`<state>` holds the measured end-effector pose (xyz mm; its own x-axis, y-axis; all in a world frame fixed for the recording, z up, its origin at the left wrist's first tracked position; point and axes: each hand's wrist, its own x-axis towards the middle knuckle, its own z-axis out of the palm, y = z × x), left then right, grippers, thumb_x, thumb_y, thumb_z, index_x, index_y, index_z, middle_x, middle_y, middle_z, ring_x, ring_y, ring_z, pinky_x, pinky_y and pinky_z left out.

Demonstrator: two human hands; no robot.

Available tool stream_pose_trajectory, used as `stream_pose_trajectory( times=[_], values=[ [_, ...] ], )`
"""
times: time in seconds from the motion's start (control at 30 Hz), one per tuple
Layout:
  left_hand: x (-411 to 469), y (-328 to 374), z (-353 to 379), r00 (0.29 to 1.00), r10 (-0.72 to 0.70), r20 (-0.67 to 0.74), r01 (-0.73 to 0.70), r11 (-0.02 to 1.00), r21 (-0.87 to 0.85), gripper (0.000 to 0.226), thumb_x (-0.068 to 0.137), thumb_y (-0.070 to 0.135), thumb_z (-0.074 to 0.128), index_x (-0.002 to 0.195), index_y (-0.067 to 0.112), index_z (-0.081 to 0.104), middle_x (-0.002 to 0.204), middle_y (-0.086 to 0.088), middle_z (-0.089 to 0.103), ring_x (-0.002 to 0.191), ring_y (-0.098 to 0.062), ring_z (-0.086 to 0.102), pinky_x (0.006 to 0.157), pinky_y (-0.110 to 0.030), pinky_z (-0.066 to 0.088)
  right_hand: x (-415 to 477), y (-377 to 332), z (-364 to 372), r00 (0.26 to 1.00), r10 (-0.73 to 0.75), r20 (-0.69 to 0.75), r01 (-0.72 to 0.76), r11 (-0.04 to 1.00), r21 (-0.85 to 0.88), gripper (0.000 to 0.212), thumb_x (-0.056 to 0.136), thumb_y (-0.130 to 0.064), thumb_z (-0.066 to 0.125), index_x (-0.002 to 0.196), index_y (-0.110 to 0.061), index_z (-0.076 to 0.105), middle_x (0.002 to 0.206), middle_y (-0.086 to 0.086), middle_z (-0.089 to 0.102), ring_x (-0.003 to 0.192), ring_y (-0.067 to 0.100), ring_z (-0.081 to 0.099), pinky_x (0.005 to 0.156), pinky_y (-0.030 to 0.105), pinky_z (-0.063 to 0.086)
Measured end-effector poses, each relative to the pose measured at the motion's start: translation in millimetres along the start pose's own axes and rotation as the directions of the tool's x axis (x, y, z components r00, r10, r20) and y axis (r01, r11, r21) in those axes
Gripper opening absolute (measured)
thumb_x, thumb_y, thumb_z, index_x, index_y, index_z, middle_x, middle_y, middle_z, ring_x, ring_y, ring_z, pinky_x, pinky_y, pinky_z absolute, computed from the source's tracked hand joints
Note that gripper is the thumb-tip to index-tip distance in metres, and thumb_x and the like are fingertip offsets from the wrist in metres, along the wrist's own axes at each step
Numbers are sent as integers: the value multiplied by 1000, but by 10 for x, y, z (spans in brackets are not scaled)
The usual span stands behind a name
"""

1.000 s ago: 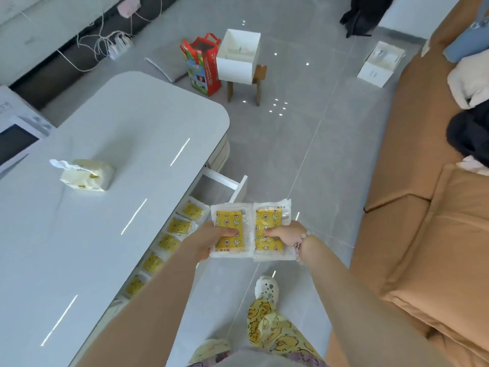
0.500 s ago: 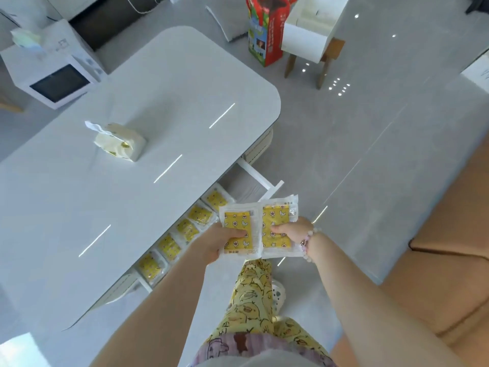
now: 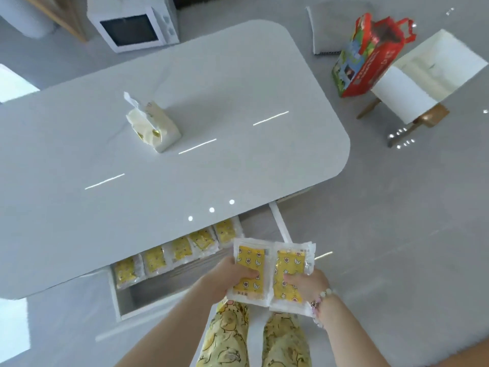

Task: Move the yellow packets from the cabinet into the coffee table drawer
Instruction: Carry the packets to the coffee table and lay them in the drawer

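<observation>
One white table (image 3: 185, 160) fills most of the view, and its drawer (image 3: 113, 298) stands pulled open under the near edge. A red bag (image 3: 367, 56) sits on the floor off the table's right end. A tissue pack (image 3: 152, 127) lies on the tabletop. Five packets (image 3: 180, 250) line the drawer's back. Over its right end, the left hand (image 3: 227, 278) grips the left packet (image 3: 251, 260) and the right hand (image 3: 304, 287) grips the right packet (image 3: 289, 263), thumbs on top.

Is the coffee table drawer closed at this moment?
No, the drawer stands pulled out from under the coffee table, with a row of yellow packets showing inside it.
</observation>
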<state>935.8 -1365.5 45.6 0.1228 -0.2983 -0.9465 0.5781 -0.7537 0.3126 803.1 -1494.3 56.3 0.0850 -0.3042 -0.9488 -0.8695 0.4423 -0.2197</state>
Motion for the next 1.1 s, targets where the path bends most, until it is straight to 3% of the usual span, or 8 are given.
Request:
stream_pose_trajectory(
  times=[0.2, 0.3, 0.5, 0.6, 0.73, 0.93, 1.03, 1.1],
  values=[
    [530, -192, 6, 991, -46, -130, 24, 985, -171, 16, 83, 3, 68, 94, 13, 64, 88, -3, 73, 81, -19, 70, 69, -31, 57, 654, -223, 88, 998, 8, 69, 5, 983, -186, 32, 81, -17, 66, 108, -3, 62, 108, 10, 65, 89, 21, 61, 60, 24, 43],
    [839, -299, 59, 979, -76, -188, 27, 967, -251, 15, 83, 3, 69, 95, 11, 64, 86, -3, 73, 77, -19, 70, 65, -29, 56, 975, -332, 99, 995, -13, 97, 41, 956, -292, 23, 86, -16, 63, 102, -7, 50, 102, 7, 57, 90, 22, 52, 73, 26, 42],
    [1479, -296, -55, 970, -55, -238, -26, 945, -325, 33, 80, 7, 72, 111, 8, 62, 100, -8, 72, 90, -24, 69, 87, -43, 55, 1706, -528, 243, 989, -65, 131, 117, 888, -445, 59, 83, -25, 68, 132, 0, 46, 119, 11, 59, 95, 23, 57, 62, 24, 42],
    [1808, -299, -208, 950, -27, -312, -85, 936, -341, 39, 78, 12, 76, 113, 10, 58, 103, -6, 69, 96, -24, 66, 94, -45, 51, 2031, -655, 364, 982, -125, 145, 180, 855, -486, 44, 84, -31, 68, 114, -3, 51, 95, 6, 59, 65, 15, 54, 41, 19, 36],
    [2163, -385, -333, 934, -38, -355, -87, 940, -329, 68, 75, 23, 79, 133, 12, 45, 122, -4, 60, 112, -25, 56, 103, -43, 41, 2443, -767, 570, 971, -182, 156, 238, 808, -539, 39, 85, -34, 68, 99, -12, 39, 79, 0, 44, 57, 15, 49, 32, 17, 32],
    [2591, -475, -516, 900, 91, -427, -207, 950, -234, 89, 81, 33, 74, 149, 17, 19, 142, -6, 43, 129, -25, 42, 105, -38, 34, 3056, -917, 977, 937, -297, 183, 342, 682, -647, 24, 87, -34, 63, 92, -12, 55, 82, 3, 49, 61, 15, 54, 35, 13, 34],
    [2853, -561, -580, 863, 162, -479, -265, 952, -154, 88, 82, 35, 72, 150, 18, 18, 139, -4, 44, 124, -24, 44, 97, -33, 36, 3426, -871, 971, 908, -325, 266, 416, 616, -669, 40, 88, -29, 61, 121, -7, 57, 119, 10, 57, 105, 27, 59, 74, 25, 42],
    [2964, -564, -599, 844, 221, -488, -298, 951, -84, 83, 84, 35, 70, 149, 16, 22, 115, 4, 52, 104, -18, 47, 85, -28, 34, 3472, -860, 911, 892, -354, 282, 449, 609, -654, 41, 87, -27, 63, 122, -6, 57, 120, 10, 54, 99, 24, 55, 83, 30, 41]
  ],
)
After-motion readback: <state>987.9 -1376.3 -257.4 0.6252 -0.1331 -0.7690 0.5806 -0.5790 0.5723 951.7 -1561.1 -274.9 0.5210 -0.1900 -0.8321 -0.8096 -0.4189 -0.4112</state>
